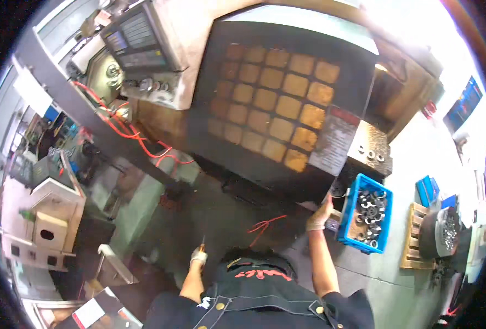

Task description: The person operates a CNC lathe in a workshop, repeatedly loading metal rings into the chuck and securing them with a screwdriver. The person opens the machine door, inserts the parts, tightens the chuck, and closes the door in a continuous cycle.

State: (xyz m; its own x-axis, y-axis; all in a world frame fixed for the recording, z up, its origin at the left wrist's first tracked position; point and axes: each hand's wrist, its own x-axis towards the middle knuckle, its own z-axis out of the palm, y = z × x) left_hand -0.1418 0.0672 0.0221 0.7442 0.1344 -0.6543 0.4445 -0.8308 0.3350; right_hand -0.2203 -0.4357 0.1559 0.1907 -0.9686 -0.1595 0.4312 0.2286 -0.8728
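Note:
My left hand [198, 255], in a pale glove, is closed around a thin short rod [203, 239] that points up, held over the dark floor in front of the machine. My right hand [320, 214], also gloved, reaches up to the lower right corner of the machine's dark sliding door [254, 159]. It sits just left of the blue plastic crate [348, 211], which holds several metal ring parts [370, 211]. The blur hides whether that hand grips anything.
The door has a grid window of amber panes [276, 98]. A control panel [139, 38] hangs at upper left, above red hoses [125, 126]. A red cable [262, 226] lies on the floor. At right, a wooden pallet [412, 236] carries a black tub of metal parts [443, 233].

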